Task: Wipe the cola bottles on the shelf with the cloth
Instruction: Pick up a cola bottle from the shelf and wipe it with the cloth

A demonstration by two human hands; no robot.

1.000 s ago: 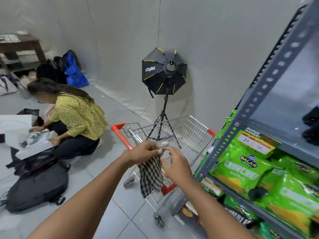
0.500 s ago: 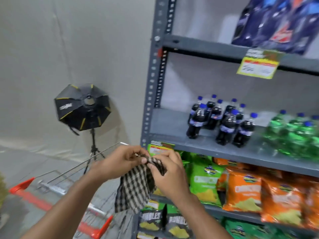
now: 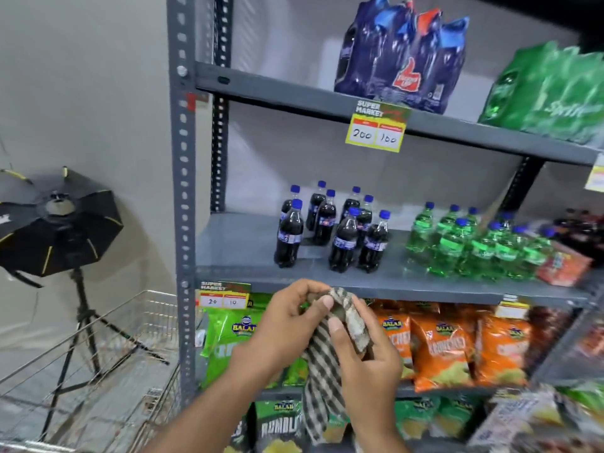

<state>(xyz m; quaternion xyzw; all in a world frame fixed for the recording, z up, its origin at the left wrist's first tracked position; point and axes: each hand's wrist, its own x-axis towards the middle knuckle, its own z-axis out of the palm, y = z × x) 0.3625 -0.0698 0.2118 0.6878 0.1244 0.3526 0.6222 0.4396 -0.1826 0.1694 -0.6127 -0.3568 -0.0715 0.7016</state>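
- Presently both forearms reach up from the bottom edge and meet in front of the grey slotted-steel shelf unit [image 3: 392,284], below the lip of its middle shelf;
- left hand [image 3: 287,325]: fingers curled over the top of the black-and-white checked cloth [image 3: 327,371], thumb pressing its upper fold; closed on the fabric;
- right hand [image 3: 366,358]: palm turned inward, thumb laid across the cloth, fingers wrapped behind it; also gripping it; the loose end of the cloth hangs down between the wrists;
- dark cola bottles with blue caps [image 3: 336,230] stand upright in a cluster on the middle shelf, above the hands and apart from them; label text too blurred to read;
- green bottles with blue caps [image 3: 474,243] stand to their right;
- yellow price tag [image 3: 377,130] reads "SUPER MARKET", "200", "100"; lower tag [image 3: 224,295] reads "20", "10";
- green and orange snack bags [image 3: 438,344] below carry "BALAJI".
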